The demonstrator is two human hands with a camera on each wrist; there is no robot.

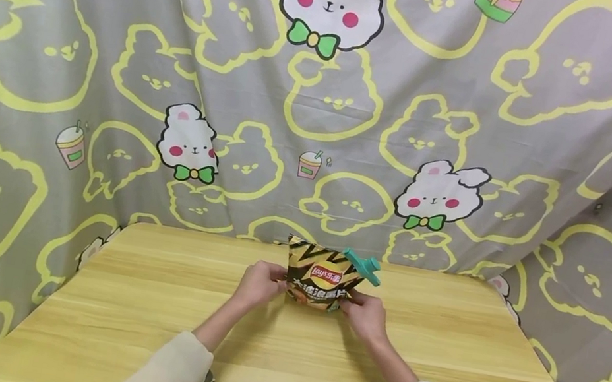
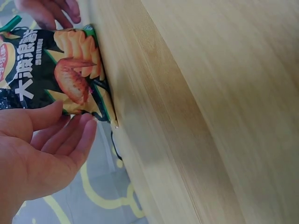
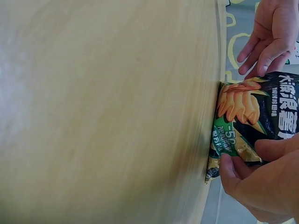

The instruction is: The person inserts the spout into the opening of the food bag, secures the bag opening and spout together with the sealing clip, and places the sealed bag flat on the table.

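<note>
A black and gold Lay's potato chip bag (image 1: 322, 275) stands upright at the far part of the wooden table. A teal bag clip (image 1: 363, 265) sits across its upper right corner. My left hand (image 1: 262, 284) is at the bag's left side, thumb at the front edge and fingers loosely extended beside it, as the left wrist view shows of that hand (image 2: 44, 147). On the opposite side, my right hand (image 1: 367, 317) pinches the lower right edge. In the right wrist view, this hand's thumb (image 3: 271, 148) lies over the printed front.
The wooden table (image 1: 285, 361) extends from the bag toward me. A grey cartoon-print curtain (image 1: 272, 99) hangs behind the table and along its sides. Dark wrist devices show under both pale sleeves (image 1: 172, 367).
</note>
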